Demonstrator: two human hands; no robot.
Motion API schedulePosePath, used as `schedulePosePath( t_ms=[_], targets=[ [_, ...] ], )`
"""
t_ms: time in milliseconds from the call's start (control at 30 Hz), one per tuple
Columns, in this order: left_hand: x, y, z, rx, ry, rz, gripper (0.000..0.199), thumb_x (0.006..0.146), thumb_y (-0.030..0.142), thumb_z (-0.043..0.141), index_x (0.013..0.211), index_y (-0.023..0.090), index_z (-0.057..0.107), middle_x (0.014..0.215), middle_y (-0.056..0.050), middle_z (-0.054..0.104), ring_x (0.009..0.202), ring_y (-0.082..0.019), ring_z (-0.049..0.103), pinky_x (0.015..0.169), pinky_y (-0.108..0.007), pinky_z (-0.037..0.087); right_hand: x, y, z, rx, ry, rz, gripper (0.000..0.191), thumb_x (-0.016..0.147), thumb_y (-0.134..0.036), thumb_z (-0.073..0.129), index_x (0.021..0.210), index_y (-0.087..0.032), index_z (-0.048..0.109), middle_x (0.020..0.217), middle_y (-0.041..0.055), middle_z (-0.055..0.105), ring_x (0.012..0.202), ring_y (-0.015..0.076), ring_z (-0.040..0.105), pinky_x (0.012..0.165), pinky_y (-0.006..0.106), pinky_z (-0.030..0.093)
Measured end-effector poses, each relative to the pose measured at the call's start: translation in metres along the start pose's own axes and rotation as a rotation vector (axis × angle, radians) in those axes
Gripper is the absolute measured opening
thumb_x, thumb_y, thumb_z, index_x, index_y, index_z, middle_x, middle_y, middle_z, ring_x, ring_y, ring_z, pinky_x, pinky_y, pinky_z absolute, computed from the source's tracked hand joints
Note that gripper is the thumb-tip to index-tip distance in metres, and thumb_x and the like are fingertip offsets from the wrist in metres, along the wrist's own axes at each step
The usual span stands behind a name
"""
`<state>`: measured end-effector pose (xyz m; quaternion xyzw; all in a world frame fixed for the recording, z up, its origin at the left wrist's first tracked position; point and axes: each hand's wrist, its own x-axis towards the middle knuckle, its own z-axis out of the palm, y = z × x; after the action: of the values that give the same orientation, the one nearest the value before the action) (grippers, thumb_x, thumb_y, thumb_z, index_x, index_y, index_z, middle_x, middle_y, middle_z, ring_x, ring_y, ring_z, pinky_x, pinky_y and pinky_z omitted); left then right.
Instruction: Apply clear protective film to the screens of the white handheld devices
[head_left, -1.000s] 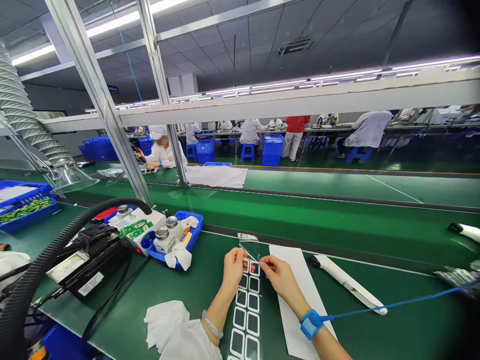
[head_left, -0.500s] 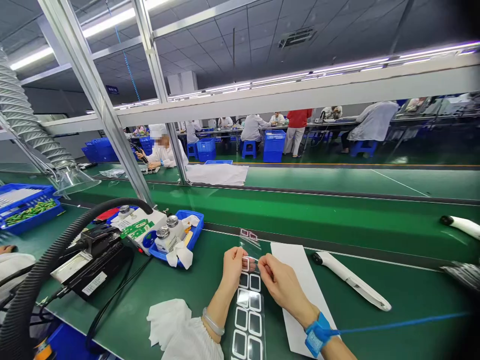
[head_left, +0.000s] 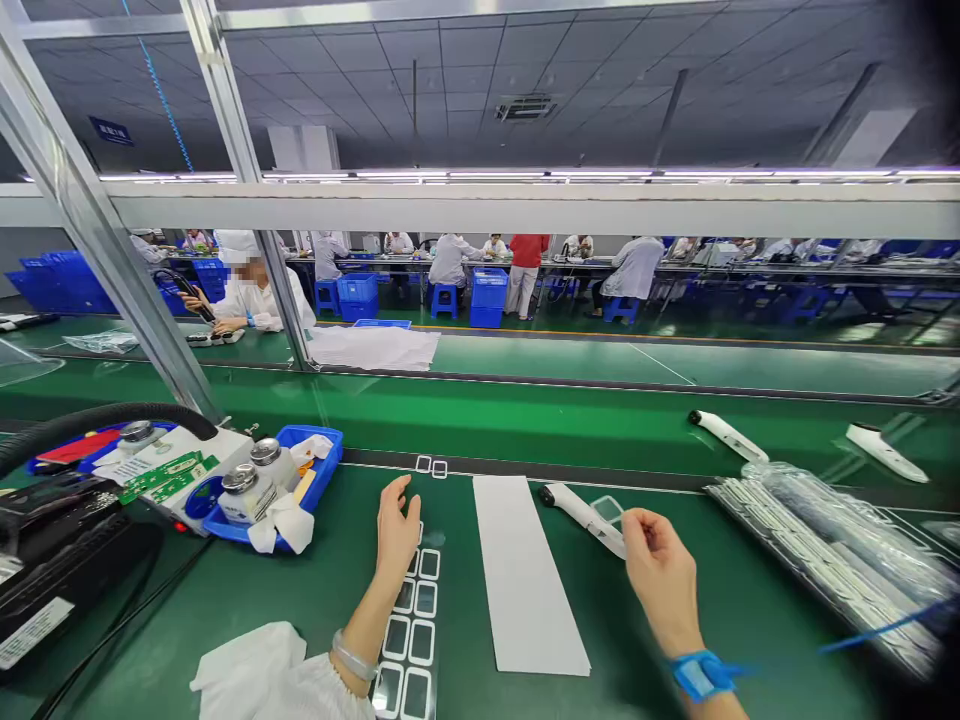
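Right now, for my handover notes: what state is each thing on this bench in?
left hand: open, fingers spread, holding nothing
right hand: fingers bent, blurred, cannot tell if holding anything
film strip: lying flat, rows of white-framed squares
white sheet: lying flat
white pen-shaped tool: lying down
metal-capped bottles: capped, upright
blue tray: holding the bottles
blue wrist strap: worn, cord attached

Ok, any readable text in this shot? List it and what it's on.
Nothing can be read for certain.
Blue ceiling sign: too blurred.
White sticker on the black bench unit: too small.
Label on the capped bottle: too small.
Green circuit boards: markings too small.
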<state>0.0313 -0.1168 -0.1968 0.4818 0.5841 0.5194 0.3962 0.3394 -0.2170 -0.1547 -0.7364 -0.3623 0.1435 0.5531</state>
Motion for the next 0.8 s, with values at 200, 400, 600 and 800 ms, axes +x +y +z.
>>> schedulePosePath(
  t_ms=[200,400,600,800],
  targets=[
    [-0.004,0.039,-0.021,0.02,0.075,0.133,0.032,0.082,0.029,0.05,0.11,0.018,0.059,0.13,-0.01,0.049,0.124,-0.018,0.047,0.108,-0.038,0.042,-0.032,-0.019,0.006,0.059,-0.179,0.067,0.032,0.074,-0.047,0.056,0.083,-0.017,0.057,0.068,0.001,0.05,0.057,0.0078,0.041,0.05,0.017,0.032],
    [-0.046,0.071,-0.113,0.153,-0.04,0.17,0.032,0.081,0.044,0.055,0.097,0.018,0.066,0.122,-0.01,0.059,0.112,-0.018,0.057,0.092,-0.028,0.051,-0.098,-0.051,0.031,0.145,-0.483,0.099,0.033,0.071,-0.05,0.06,0.077,-0.018,0.058,0.068,0.0013,0.053,0.057,0.0083,0.041,0.051,0.018,0.034],
    [-0.108,0.009,-0.197,0.68,-0.027,0.045,0.043,0.082,0.048,0.052,0.119,0.026,0.062,0.134,-0.005,0.054,0.132,-0.026,0.042,0.119,-0.053,0.022,-0.164,-0.05,0.052,0.214,-0.883,0.13,0.039,0.076,-0.055,0.056,0.072,-0.016,0.057,0.064,0.0005,0.044,0.057,0.0071,0.036,0.051,0.016,0.034],
    [-0.121,-0.016,-0.201,0.865,0.028,0.135,0.043,0.089,0.046,0.039,0.125,0.028,0.056,0.136,-0.002,0.052,0.134,-0.022,0.041,0.118,-0.05,0.027,-0.219,-0.034,0.046,0.218,-1.132,0.28,0.051,0.072,-0.063,0.058,0.068,-0.013,0.05,0.063,-0.001,0.039,0.057,0.005,0.033,0.052,0.016,0.031]
  ],
)
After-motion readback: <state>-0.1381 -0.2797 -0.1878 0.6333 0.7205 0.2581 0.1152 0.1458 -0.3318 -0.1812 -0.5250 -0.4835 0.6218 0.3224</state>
